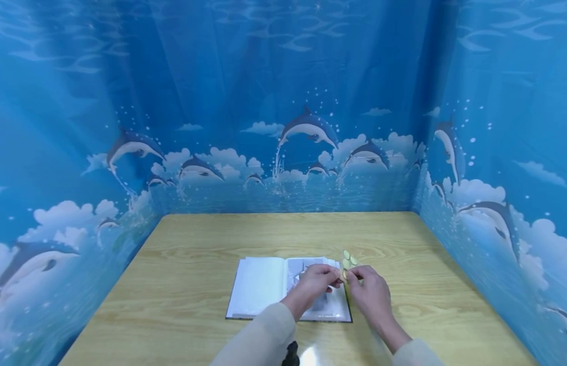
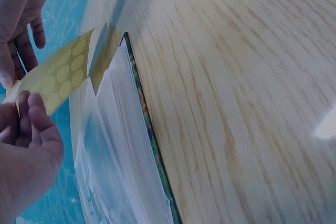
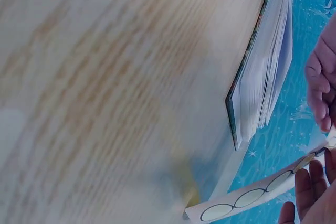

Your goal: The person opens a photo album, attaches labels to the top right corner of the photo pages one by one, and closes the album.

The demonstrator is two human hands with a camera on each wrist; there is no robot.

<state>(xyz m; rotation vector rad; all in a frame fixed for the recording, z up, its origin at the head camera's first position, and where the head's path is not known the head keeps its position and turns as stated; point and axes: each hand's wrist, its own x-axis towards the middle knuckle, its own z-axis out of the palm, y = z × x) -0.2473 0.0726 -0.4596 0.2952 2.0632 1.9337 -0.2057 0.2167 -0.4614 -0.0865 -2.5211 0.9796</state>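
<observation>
My left hand (image 1: 316, 280) is over the right page of an open book (image 1: 260, 284), its fingertips pinching the near end of a sheet of round gold stickers (image 2: 63, 72). Just past the book's right edge, my right hand (image 1: 371, 295) pinches the same end of the sheet, fingertips close to the left ones. The sheet's far part extends away from both hands and bends. Round stickers in rows show in the left wrist view. Whether a single sticker is between the fingertips is hidden.
Under the book is a wood-grain table (image 1: 196, 264). A blue curtain printed with dolphins (image 1: 283, 76) surrounds its back and sides. A small black object (image 1: 291, 353) shows at the bottom, beside the left sleeve (image 1: 260, 338). Light glares off the table's front.
</observation>
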